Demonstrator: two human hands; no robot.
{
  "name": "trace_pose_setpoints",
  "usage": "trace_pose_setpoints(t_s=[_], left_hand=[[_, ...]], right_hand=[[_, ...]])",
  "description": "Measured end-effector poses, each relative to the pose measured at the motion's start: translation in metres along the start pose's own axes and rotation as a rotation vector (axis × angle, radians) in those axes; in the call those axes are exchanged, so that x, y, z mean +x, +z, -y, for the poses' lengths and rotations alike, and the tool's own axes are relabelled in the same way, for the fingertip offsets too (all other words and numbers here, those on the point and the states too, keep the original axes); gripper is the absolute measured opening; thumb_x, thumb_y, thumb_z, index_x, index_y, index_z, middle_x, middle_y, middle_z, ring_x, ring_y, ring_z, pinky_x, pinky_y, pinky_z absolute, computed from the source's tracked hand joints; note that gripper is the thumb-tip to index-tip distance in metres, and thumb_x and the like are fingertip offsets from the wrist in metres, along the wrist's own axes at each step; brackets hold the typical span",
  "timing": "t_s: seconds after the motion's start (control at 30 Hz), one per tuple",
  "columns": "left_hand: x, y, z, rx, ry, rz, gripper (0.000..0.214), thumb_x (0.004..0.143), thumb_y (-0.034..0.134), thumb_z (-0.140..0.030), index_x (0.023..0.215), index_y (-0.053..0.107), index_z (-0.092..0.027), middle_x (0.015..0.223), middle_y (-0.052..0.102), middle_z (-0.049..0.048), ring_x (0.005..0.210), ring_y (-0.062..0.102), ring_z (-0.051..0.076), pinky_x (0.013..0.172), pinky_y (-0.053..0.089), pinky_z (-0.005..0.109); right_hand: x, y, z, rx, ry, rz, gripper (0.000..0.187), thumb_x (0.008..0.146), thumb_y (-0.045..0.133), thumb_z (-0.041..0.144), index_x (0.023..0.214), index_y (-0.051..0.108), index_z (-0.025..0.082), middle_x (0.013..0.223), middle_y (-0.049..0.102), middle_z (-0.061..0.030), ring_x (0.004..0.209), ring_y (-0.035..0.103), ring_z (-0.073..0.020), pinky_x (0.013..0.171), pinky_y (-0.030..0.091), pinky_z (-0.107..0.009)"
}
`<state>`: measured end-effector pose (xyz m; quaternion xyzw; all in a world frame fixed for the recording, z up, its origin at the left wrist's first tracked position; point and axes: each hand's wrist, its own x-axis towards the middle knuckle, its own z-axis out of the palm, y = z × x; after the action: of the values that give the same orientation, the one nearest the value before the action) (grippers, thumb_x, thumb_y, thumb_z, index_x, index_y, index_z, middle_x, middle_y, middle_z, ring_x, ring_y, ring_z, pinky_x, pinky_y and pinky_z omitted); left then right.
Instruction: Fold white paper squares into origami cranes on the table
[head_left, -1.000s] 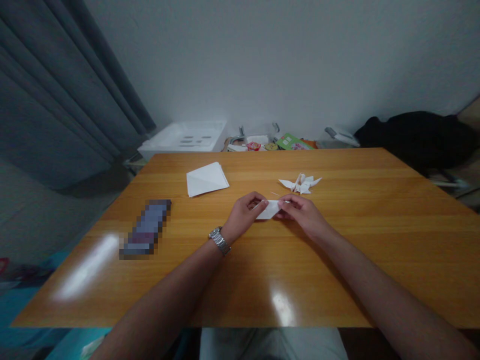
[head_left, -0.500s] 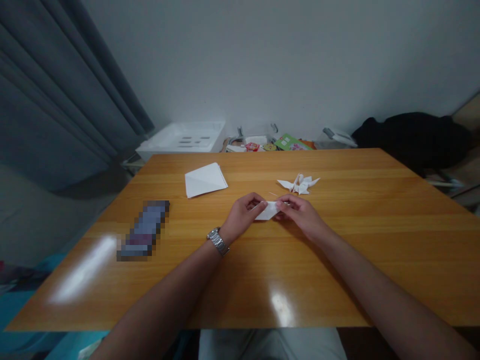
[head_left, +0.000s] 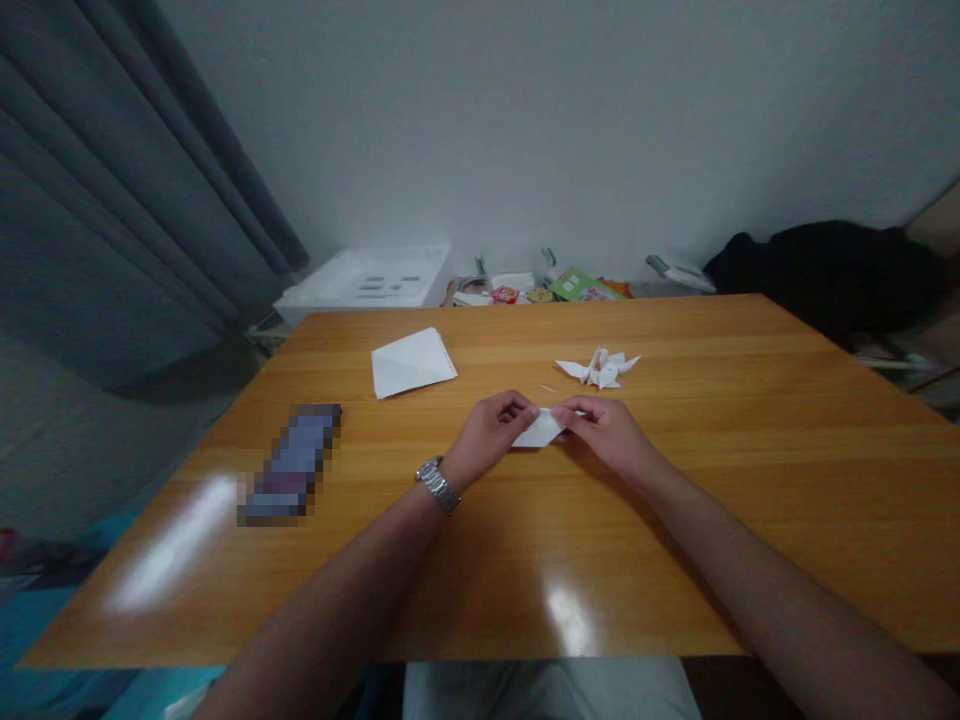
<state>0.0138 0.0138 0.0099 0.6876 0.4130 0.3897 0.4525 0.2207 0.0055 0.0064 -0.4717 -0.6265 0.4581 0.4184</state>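
A small folded white paper piece (head_left: 541,430) lies on the wooden table (head_left: 675,480) between my two hands. My left hand (head_left: 487,435), with a metal watch (head_left: 439,484) on its wrist, pinches the paper's left end with closed fingers. My right hand (head_left: 609,435) pinches its right end the same way. A finished white folded paper figure (head_left: 599,368) rests on the table a little beyond my right hand. A flat white sheet of paper (head_left: 412,361) lies farther left.
A blurred dark oblong object (head_left: 292,465) lies on the table's left side. Behind the table stand a white plastic bin (head_left: 371,280), small colourful items (head_left: 555,288) and a dark bundle (head_left: 825,270). A grey curtain (head_left: 112,200) hangs at the left.
Both hands have stayed on the small paper, with the fingertips drawn slightly closer together over it. The other papers have not moved.
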Motion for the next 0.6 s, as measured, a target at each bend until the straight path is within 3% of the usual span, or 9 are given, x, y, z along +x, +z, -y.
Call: trace_pose_setpoints(t_s=[0.4, 0.6], left_hand=[[0.0005, -0.0027, 0.0, 0.143, 0.052, -0.027, 0.027, 0.095, 0.057, -0.04, 0.092, 0.066, -0.015, 0.084, 0.069, 0.0031, 0.073, 0.059, 0.014, 0.064, 0.043, 0.023], [-0.0016, -0.004, -0.0036, 0.223, 0.076, -0.041, 0.022, 0.096, 0.055, -0.036, 0.091, 0.065, -0.016, 0.084, 0.068, 0.0016, 0.073, 0.058, 0.014, 0.066, 0.042, 0.023]], right_hand=[[-0.0003, 0.0013, -0.0038, 0.064, 0.03, 0.065, 0.038, 0.085, 0.069, 0.051, 0.092, 0.075, 0.015, 0.082, 0.074, -0.0077, 0.072, 0.065, -0.0191, 0.07, 0.051, -0.033], [-0.0007, 0.0001, -0.0025, 0.039, 0.021, 0.11, 0.043, 0.087, 0.065, 0.056, 0.085, 0.074, 0.013, 0.075, 0.071, -0.0069, 0.069, 0.063, -0.0184, 0.069, 0.049, -0.032]])
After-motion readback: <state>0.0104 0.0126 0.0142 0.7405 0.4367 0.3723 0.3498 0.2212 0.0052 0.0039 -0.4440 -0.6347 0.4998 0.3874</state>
